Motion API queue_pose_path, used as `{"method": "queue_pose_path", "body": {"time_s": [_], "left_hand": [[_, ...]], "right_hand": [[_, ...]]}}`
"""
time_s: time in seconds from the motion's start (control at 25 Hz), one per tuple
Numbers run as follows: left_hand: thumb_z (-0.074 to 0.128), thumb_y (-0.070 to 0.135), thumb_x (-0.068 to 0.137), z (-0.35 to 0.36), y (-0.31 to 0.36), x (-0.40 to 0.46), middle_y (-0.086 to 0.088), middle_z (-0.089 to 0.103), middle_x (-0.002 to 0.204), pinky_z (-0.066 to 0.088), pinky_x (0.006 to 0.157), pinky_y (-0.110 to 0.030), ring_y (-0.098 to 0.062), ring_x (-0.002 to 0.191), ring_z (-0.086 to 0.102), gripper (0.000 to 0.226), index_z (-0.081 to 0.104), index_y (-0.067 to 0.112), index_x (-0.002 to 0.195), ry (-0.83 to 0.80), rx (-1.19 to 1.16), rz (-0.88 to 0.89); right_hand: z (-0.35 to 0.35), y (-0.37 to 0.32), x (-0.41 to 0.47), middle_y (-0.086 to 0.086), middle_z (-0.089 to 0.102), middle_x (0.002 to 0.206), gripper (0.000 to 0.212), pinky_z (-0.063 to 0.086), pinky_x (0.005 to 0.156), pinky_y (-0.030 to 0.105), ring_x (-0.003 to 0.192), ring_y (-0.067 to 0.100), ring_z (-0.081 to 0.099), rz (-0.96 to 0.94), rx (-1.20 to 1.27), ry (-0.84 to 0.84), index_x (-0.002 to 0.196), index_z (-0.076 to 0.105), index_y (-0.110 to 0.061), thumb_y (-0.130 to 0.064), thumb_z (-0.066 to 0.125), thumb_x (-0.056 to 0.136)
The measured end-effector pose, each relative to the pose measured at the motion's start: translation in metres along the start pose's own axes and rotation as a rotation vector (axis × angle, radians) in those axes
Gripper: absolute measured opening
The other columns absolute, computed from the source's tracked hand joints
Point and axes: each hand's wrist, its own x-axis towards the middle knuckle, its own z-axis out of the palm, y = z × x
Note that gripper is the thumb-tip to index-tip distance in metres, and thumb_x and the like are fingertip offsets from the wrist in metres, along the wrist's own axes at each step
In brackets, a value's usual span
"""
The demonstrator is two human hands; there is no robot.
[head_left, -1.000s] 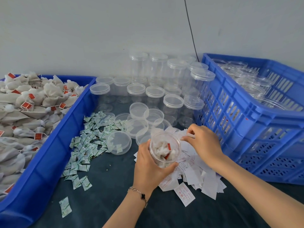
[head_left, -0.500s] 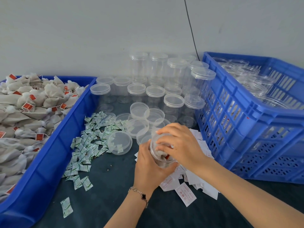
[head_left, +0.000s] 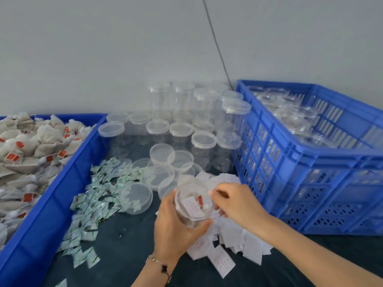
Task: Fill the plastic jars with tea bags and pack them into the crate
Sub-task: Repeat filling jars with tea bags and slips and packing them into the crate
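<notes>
Head camera, first speaker: What sits at the centre?

Second speaker: A clear round plastic jar [head_left: 193,204], lidless, tilted with its mouth toward the camera, held just above a dark tabletop [head_left: 124,245]. Inside lie pale tea bags with a small red tag, and a white paper slip rests near the mouth.

First: Who holds it?

Second: The left hand [head_left: 176,230], wearing a thin bracelet, wraps its fingers and thumb around the jar's lower wall. The right hand [head_left: 238,204] is at the jar's right rim with fingers curled; whether it pinches anything I cannot tell.

First: What lies beneath?

Second: A loose heap of white paper slips with red print [head_left: 223,245], spreading toward the near edge under both hands.

First: And to the left?

Second: A clear round lid [head_left: 136,197] lies flat just beside the jar, with a scatter of small green-and-white sachets [head_left: 93,204] beyond it. Further left, a shallow blue plastic tray [head_left: 51,214] is piled with beige tea bags bearing red tags [head_left: 31,152].

First: Behind?

Second: More loose clear lids [head_left: 170,158], then rows of lidded empty clear jars [head_left: 182,129], some stacked, against a grey wall.

First: To the right?

Second: A tall blue slotted plastic crate [head_left: 310,172] stands near the right hand, holding clear jars [head_left: 290,112].
</notes>
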Motion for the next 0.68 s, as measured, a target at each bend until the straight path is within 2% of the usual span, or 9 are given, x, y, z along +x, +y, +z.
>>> {"method": "queue_pose_path", "body": {"time_s": [0.08,0.16,0.24,0.32,0.4,0.52,0.56,0.6,0.68], "left_hand": [[0.076,0.072,0.043,-0.004,0.022,0.012,0.013,0.053,0.112,0.047,0.071,-0.019,-0.011,0.096,0.060,0.103,0.043,0.024,0.127,0.068,0.001,0.042],[0.069,0.080,0.046,-0.008,0.059,0.035,0.017,0.052,0.115,0.049,0.072,-0.022,-0.006,0.100,0.058,0.099,0.043,0.024,0.124,0.088,-0.089,0.139],[0.066,0.082,0.051,-0.008,0.105,0.064,0.020,0.050,0.116,0.050,0.077,-0.021,-0.003,0.101,0.056,0.098,0.044,0.020,0.123,0.078,-0.188,0.265],[0.072,0.075,0.052,-0.004,0.155,0.091,0.013,0.052,0.117,0.054,0.081,-0.032,-0.008,0.101,0.060,0.094,0.038,0.025,0.125,0.047,-0.319,0.352],[0.082,0.056,0.055,0.008,0.203,0.115,0.005,0.053,0.117,0.057,0.076,-0.045,-0.020,0.096,0.067,0.095,0.026,0.026,0.126,-0.050,-0.460,0.400],[0.085,0.037,0.066,0.039,0.258,0.153,-0.002,0.056,0.111,0.058,0.066,-0.031,-0.017,0.080,0.072,0.086,0.020,0.017,0.119,-0.333,-0.538,0.448],[0.085,0.039,0.067,0.052,0.275,0.164,-0.006,0.057,0.111,0.058,0.070,-0.031,-0.017,0.084,0.071,0.083,0.023,0.016,0.118,-0.422,-0.518,0.440],[0.082,0.044,0.068,0.066,0.290,0.176,-0.004,0.055,0.113,0.055,0.081,-0.033,-0.016,0.096,0.067,0.080,0.028,0.016,0.119,-0.471,-0.448,0.447],[0.073,0.057,0.072,0.097,0.311,0.194,0.003,0.046,0.117,0.040,0.102,-0.029,-0.013,0.118,0.048,0.075,0.039,0.015,0.124,-0.498,-0.178,0.511]], "right_hand": [[-0.018,-0.017,-0.006,-0.001,0.061,0.061,0.031,0.048,0.058,0.033,0.056,0.012,0.056,-0.054,-0.024,0.144,0.065,0.055,-0.017,-0.034,0.052,0.091],[-0.052,-0.039,-0.012,-0.009,0.055,0.053,0.033,0.037,0.051,0.019,0.050,0.007,0.049,-0.083,-0.042,0.302,0.060,0.050,-0.022,-0.043,0.051,0.085],[-0.100,-0.065,-0.015,-0.012,0.057,0.052,0.036,0.040,0.046,0.015,0.048,0.002,0.053,-0.102,-0.061,0.364,0.061,0.054,-0.023,-0.054,0.048,0.077],[-0.154,-0.086,-0.014,-0.010,0.063,0.052,0.036,0.044,0.041,0.014,0.043,0.000,0.056,-0.124,-0.112,0.400,0.063,0.061,-0.023,-0.055,0.050,0.075],[-0.208,-0.095,-0.007,-0.008,0.064,0.049,0.033,0.043,0.037,0.014,0.036,0.002,0.056,-0.139,-0.140,0.476,0.058,0.063,-0.017,-0.042,0.057,0.080],[-0.276,-0.087,0.000,-0.005,0.062,0.044,0.027,0.038,0.034,0.010,0.032,0.005,0.055,-0.065,-0.202,0.562,0.056,0.062,-0.007,-0.015,0.051,0.080],[-0.294,-0.080,0.000,-0.004,0.061,0.043,0.027,0.037,0.033,0.009,0.031,0.005,0.054,-0.022,-0.231,0.586,0.057,0.062,-0.004,-0.012,0.048,0.078],[-0.310,-0.071,-0.001,-0.004,0.061,0.043,0.027,0.035,0.031,0.008,0.030,0.005,0.054,0.023,-0.262,0.613,0.058,0.062,-0.002,-0.011,0.046,0.077],[-0.335,-0.049,-0.003,-0.003,0.060,0.043,0.028,0.033,0.030,0.008,0.030,0.005,0.053,0.121,-0.327,0.659,0.058,0.063,0.000,-0.011,0.044,0.076]]}}
